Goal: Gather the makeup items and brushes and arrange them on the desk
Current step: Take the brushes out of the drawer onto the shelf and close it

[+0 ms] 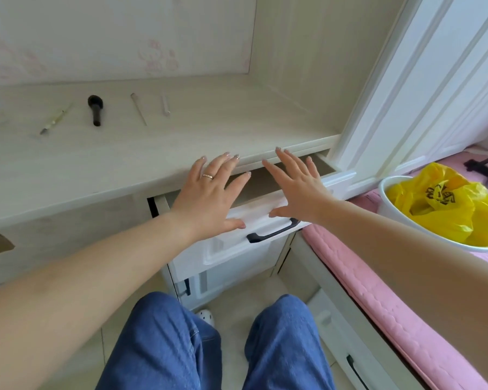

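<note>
On the pale wooden desk [124, 153] lie several makeup items in a row: a thin pencil-like stick [55, 119], a black stubby brush [95, 109], a slim brush [138, 108] and a small clear tube [164, 104]. My left hand [209, 198] and my right hand [296, 187] are both spread flat with straight fingers over the white drawer [237, 235] under the desk edge. The drawer stands partly out, its black handle [273, 233] showing. The thumbs touch the drawer's top front edge. Neither hand holds anything.
A white bucket [389, 198] with a yellow plastic bag [445, 206] stands on a pink mat [378, 291] to the right. A white door frame [406, 94] rises beside the desk. A lower drawer [347, 358] with a black handle sits below the mat. My blue-jeaned legs fill the bottom.
</note>
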A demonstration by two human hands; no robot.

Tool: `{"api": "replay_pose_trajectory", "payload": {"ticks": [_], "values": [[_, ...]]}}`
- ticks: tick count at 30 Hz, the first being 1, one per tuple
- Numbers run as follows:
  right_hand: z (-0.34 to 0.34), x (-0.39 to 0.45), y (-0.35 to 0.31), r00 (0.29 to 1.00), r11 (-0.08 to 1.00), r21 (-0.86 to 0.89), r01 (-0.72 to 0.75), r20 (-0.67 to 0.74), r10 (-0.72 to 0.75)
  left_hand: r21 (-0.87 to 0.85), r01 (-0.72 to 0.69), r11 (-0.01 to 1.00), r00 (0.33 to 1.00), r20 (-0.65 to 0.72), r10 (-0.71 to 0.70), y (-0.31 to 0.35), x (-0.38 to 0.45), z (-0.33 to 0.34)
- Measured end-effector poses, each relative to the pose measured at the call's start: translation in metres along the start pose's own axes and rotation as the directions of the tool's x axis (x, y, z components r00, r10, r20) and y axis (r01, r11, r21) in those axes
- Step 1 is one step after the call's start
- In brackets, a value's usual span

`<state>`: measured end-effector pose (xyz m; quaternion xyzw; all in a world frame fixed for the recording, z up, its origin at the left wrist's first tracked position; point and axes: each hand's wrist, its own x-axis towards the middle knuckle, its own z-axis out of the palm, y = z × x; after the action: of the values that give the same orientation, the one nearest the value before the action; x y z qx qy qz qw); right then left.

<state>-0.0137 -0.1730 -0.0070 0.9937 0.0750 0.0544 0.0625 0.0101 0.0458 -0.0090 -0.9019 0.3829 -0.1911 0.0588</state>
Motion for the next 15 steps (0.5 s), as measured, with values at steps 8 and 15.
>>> {"api": "replay_pose_trajectory", "payload": {"ticks": [8,15], "values": [[-0.001,0.030,0.003,0.999,0.999,-0.033,-0.033,-0.042,0.032,0.083,0.172,0.982,0.945,0.267,-0.188,-0.030,0.021,-0.002],[0.005,0.047,0.003,0.993,0.992,0.091,-0.084,-0.072,0.090,-0.009,0.273,0.962,0.920,0.295,-0.259,-0.041,0.030,0.003]]}}
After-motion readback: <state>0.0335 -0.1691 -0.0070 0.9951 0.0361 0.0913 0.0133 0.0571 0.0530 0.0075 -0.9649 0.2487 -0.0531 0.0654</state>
